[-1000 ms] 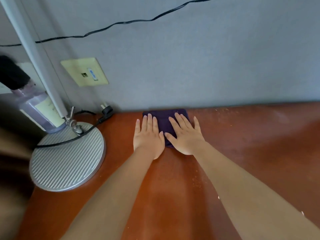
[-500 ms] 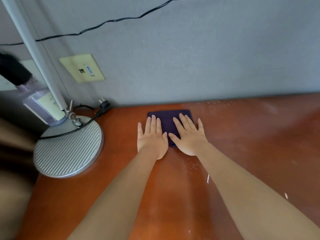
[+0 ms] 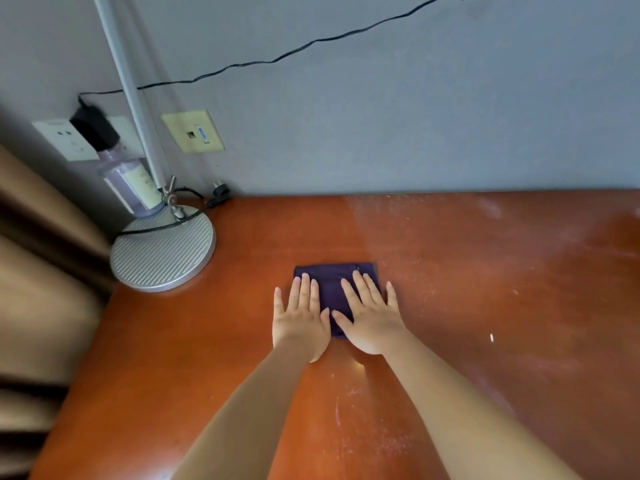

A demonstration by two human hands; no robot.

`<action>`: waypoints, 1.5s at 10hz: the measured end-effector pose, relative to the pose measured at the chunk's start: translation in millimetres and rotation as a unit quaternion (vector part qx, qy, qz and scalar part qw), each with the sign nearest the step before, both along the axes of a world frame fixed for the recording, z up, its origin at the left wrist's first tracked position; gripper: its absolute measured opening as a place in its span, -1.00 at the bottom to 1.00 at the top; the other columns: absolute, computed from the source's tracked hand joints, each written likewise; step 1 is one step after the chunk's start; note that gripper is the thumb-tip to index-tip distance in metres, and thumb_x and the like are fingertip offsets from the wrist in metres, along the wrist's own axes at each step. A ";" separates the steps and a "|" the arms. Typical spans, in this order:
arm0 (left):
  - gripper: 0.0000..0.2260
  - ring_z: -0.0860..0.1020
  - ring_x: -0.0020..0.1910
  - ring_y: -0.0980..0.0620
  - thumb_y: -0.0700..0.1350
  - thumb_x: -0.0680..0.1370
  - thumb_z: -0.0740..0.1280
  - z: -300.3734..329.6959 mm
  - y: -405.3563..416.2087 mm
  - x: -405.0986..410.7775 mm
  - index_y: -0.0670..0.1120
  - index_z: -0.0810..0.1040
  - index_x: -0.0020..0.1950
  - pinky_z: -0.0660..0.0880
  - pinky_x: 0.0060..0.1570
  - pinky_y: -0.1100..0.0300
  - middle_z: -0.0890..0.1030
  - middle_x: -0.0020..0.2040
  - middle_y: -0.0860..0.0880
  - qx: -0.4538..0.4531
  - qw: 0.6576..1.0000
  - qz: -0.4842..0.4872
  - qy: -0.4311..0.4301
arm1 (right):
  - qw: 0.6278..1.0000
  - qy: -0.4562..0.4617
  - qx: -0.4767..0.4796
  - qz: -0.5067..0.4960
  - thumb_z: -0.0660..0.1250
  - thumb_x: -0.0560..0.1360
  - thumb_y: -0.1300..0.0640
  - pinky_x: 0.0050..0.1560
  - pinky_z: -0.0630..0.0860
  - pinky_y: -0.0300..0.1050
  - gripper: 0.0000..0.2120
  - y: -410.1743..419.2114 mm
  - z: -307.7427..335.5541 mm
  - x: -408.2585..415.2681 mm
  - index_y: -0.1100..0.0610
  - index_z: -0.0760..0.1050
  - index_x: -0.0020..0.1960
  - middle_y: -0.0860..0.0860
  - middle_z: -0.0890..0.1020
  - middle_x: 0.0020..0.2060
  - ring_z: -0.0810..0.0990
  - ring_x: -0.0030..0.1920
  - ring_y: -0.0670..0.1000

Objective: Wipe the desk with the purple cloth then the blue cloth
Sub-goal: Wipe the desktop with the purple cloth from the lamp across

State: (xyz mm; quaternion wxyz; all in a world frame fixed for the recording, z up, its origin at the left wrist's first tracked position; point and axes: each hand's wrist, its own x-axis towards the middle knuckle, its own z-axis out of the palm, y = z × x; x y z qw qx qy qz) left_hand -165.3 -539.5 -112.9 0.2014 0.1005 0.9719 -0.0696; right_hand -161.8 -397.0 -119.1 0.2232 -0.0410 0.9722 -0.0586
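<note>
Purple cloth [image 3: 332,284], folded flat mid-desk [image 3: 485,271], under my left hand [image 3: 300,322] and right hand [image 3: 372,320], fingers straight, pressing. I judge it soft, light, likely to bunch; press flat, don't pinch.

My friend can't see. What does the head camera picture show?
Two flat hands, left hand and right hand, press a purple cloth onto a dusty reddish desk. A lamp base stands to the left.

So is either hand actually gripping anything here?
No. The left hand and right hand lie flat, fingers straight, pressing the purple cloth onto the desk.
</note>
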 end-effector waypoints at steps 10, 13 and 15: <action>-0.48 -0.26 0.54 -0.02 0.06 0.66 -0.22 -11.6 25.6 -174.2 -0.11 -0.24 0.56 -0.25 0.47 -0.20 -0.23 0.58 -0.07 0.046 0.996 -0.041 0.061 | 0.998 0.049 0.012 -0.046 -0.16 0.59 -0.28 0.48 -0.31 0.17 -0.36 27.2 -4.7 -160.9 -0.06 -0.26 0.56 -0.04 -0.26 0.55 -0.29 0.53 -0.05; -0.48 -0.28 0.54 -0.01 0.06 0.66 -0.22 -13.0 39.5 -209.1 -0.10 -0.24 0.56 -0.24 0.47 -0.21 -0.25 0.57 -0.06 0.050 0.996 -0.022 0.064 | 0.997 0.065 0.003 -0.036 -0.17 0.60 -0.27 0.47 -0.33 0.19 -0.37 40.8 -6.0 -197.0 -0.04 -0.26 0.56 -0.02 -0.26 0.55 -0.29 0.53 -0.03; -0.48 -0.28 0.54 -0.01 0.07 0.66 -0.23 -8.8 40.4 -184.6 -0.10 -0.25 0.56 -0.21 0.47 -0.20 -0.25 0.57 -0.06 0.053 0.997 -0.013 0.047 | 0.998 0.045 -0.011 -0.048 -0.16 0.61 -0.27 0.47 -0.33 0.18 -0.37 38.2 -3.3 -170.9 -0.05 -0.27 0.56 -0.02 -0.28 0.54 -0.31 0.53 -0.03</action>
